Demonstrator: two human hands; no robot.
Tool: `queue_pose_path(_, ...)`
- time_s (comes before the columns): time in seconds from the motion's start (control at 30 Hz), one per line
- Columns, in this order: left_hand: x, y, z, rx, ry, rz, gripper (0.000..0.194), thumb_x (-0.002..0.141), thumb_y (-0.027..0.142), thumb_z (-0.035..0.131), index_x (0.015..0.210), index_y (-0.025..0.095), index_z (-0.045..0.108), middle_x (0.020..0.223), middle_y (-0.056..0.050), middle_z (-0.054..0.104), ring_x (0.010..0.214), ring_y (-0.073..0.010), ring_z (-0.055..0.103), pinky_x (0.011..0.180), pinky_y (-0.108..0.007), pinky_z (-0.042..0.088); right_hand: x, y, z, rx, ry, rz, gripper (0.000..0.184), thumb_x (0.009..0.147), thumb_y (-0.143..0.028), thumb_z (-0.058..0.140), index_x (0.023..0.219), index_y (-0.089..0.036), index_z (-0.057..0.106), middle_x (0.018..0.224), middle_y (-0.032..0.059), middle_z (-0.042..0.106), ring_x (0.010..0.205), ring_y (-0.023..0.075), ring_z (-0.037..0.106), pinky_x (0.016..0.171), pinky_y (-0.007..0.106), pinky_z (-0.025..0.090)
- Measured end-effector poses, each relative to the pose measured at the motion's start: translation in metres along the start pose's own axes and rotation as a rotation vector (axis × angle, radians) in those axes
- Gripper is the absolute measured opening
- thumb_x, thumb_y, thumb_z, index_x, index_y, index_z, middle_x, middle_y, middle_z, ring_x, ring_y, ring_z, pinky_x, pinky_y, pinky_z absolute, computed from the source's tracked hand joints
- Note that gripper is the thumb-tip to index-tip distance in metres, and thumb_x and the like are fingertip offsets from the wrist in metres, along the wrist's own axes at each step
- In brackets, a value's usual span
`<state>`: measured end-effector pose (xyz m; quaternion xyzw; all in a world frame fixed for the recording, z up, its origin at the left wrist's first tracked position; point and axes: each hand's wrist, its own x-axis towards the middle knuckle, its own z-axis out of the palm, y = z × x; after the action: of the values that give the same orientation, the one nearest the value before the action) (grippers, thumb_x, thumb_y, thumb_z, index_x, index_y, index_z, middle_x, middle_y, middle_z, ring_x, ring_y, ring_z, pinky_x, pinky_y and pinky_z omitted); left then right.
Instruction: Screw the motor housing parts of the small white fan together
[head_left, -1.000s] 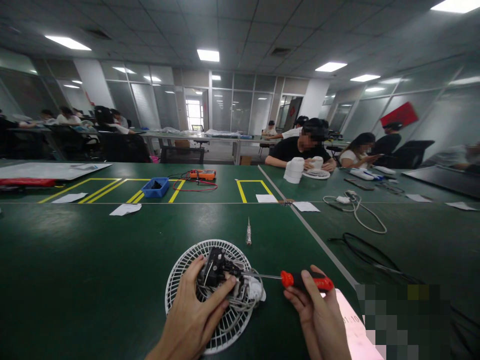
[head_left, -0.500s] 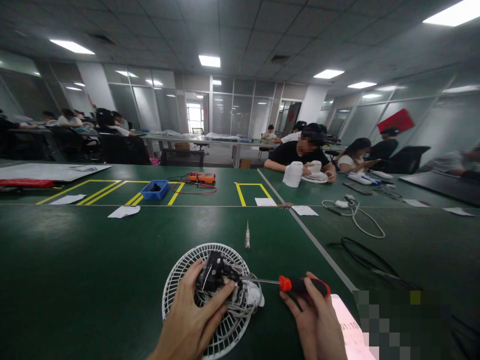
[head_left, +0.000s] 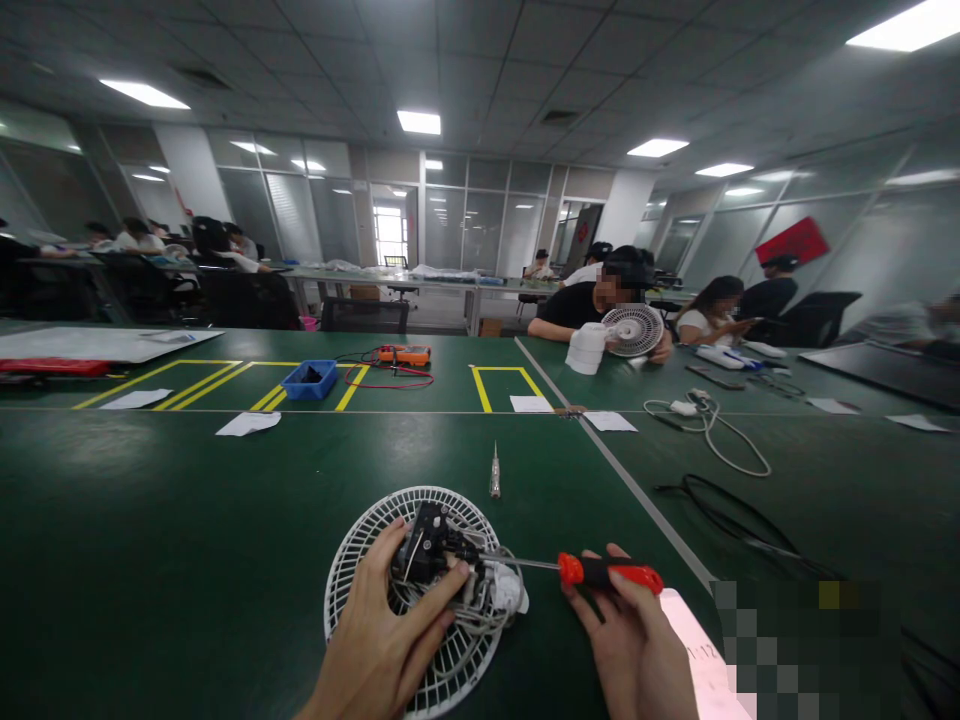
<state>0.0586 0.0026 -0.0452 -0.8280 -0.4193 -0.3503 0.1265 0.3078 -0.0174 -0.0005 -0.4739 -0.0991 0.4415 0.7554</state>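
Observation:
A round white fan grille [head_left: 341,560] lies on the green table, with a black fan motor [head_left: 426,545] and pale cables [head_left: 480,625] over it. My left hand [head_left: 394,620] is curled around the motor, thumb and fingers on either side, steadying it. In my right hand [head_left: 630,625] is a screwdriver [head_left: 592,570] with a red and black handle, held between thumb and fingers. Its shaft points left and the tip meets the motor assembly; the exact contact is too small to make out. Beyond the grille lies a small clear-handled screwdriver [head_left: 495,475].
A blue tray [head_left: 310,382] and an orange multimeter [head_left: 405,355] with leads sit farther back. Paper slips [head_left: 249,423] lie along the table seam. Black cable [head_left: 739,520] and a lit phone [head_left: 701,655] are at right. Across the table a person [head_left: 577,310] handles a white fan [head_left: 634,330].
The screwdriver handle has turned in my right hand, showing more red, and my fingers have shifted on it. My left hand stays put. The person opposite has tilted the white fan upright.

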Motion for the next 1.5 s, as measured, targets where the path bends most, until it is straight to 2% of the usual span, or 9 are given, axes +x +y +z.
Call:
queue_pose_path(0.1, 0.0, 0.0, 0.0, 0.008, 0.003, 0.005, 0.059, 0.095, 0.025, 0.06, 0.148, 0.045, 0.045, 0.164, -0.013, 0.017, 0.144, -0.0394, 0.037, 0.1, -0.061, 0.055, -0.002, -0.002, 0.001, -0.026, 0.005, -0.024, 0.057, 0.057, -0.038, 0.094, 0.102, -0.022, 0.064, 0.093, -0.0001, 0.072, 0.089, 0.0238, 0.07, 0.077, 0.039, 0.06)
queue_pose_path(0.3, -0.001, -0.001, 0.001, 0.022, -0.003, 0.0, 0.058, 0.095, 0.026, 0.06, 0.147, 0.046, 0.046, 0.165, -0.012, 0.015, 0.143, -0.0396, 0.039, 0.101, -0.06, 0.055, -0.004, -0.003, 0.003, -0.122, -0.037, -0.033, 0.052, 0.053, -0.044, 0.098, 0.08, -0.021, 0.061, 0.063, -0.0055, 0.06, 0.06, 0.014, 0.056, 0.062, 0.028, 0.053)
queue_pose_path(0.53, -0.001, -0.001, 0.002, 0.001, 0.008, -0.014, 0.056, 0.094, 0.027, 0.061, 0.145, 0.046, 0.05, 0.166, -0.008, 0.016, 0.143, -0.0383, 0.04, 0.103, -0.057, 0.054, -0.002, 0.0, 0.002, -0.135, -0.045, -0.021, 0.05, 0.052, -0.046, 0.097, 0.063, -0.021, 0.056, 0.052, -0.0066, 0.051, 0.054, 0.0123, 0.046, 0.056, 0.027, 0.05)
queue_pose_path(0.63, -0.002, -0.001, 0.001, -0.003, 0.008, -0.012, 0.055, 0.094, 0.026, 0.061, 0.145, 0.044, 0.05, 0.165, -0.01, 0.016, 0.143, -0.0385, 0.04, 0.102, -0.058, 0.055, -0.003, 0.001, 0.003, -0.059, 0.004, 0.008, 0.048, 0.05, -0.04, 0.098, 0.071, -0.022, 0.059, 0.062, -0.0047, 0.059, 0.059, 0.0155, 0.055, 0.055, 0.029, 0.05)
queue_pose_path(0.8, -0.003, -0.001, 0.001, -0.022, 0.012, -0.018, 0.053, 0.094, 0.026, 0.061, 0.144, 0.042, 0.052, 0.164, -0.01, 0.018, 0.142, -0.0368, 0.04, 0.104, -0.056, 0.054, -0.003, -0.002, 0.001, 0.03, -0.027, 0.039, 0.053, 0.058, -0.042, 0.089, 0.102, -0.021, 0.068, 0.096, 0.0056, 0.074, 0.092, 0.0254, 0.068, 0.073, 0.037, 0.056)
queue_pose_path(0.93, -0.002, 0.001, 0.0, -0.039, 0.016, -0.047, 0.051, 0.095, 0.025, 0.06, 0.143, 0.042, 0.054, 0.163, -0.009, 0.022, 0.143, -0.0358, 0.04, 0.106, -0.056, 0.052, -0.002, 0.0, -0.003, -0.036, -0.052, -0.004, 0.049, 0.062, -0.037, 0.09, 0.101, -0.02, 0.067, 0.078, -0.0014, 0.068, 0.072, 0.0176, 0.063, 0.066, 0.031, 0.053)
queue_pose_path(1.03, -0.001, 0.001, -0.001, -0.041, 0.021, -0.039, 0.051, 0.094, 0.026, 0.061, 0.142, 0.041, 0.055, 0.162, -0.01, 0.023, 0.143, -0.0356, 0.04, 0.106, -0.055, 0.053, -0.002, 0.002, -0.003, -0.081, -0.105, -0.044, 0.036, 0.068, -0.039, 0.09, 0.084, -0.021, 0.063, 0.063, -0.0066, 0.055, 0.06, 0.0134, 0.051, 0.059, 0.028, 0.05)
queue_pose_path(1.13, -0.001, 0.001, -0.001, -0.044, 0.032, -0.037, 0.049, 0.094, 0.025, 0.061, 0.141, 0.038, 0.057, 0.16, -0.012, 0.026, 0.143, -0.036, 0.04, 0.104, -0.056, 0.054, -0.002, 0.002, -0.002, -0.113, -0.118, -0.045, 0.04, 0.066, -0.038, 0.092, 0.073, -0.022, 0.056, 0.059, -0.0074, 0.049, 0.059, 0.0132, 0.047, 0.058, 0.028, 0.05)
queue_pose_path(1.5, 0.008, 0.002, -0.011, -0.102, 0.187, -0.075, 0.025, 0.091, 0.018, 0.065, 0.115, 0.023, 0.064, 0.156, -0.016, 0.034, 0.151, -0.0424, 0.029, 0.107, -0.069, 0.047, 0.001, 0.002, 0.003, -0.073, 0.011, 0.107, 0.069, 0.042, -0.047, 0.102, 0.089, -0.021, 0.058, 0.072, 0.0021, 0.072, 0.062, 0.0192, 0.066, 0.056, 0.029, 0.057)
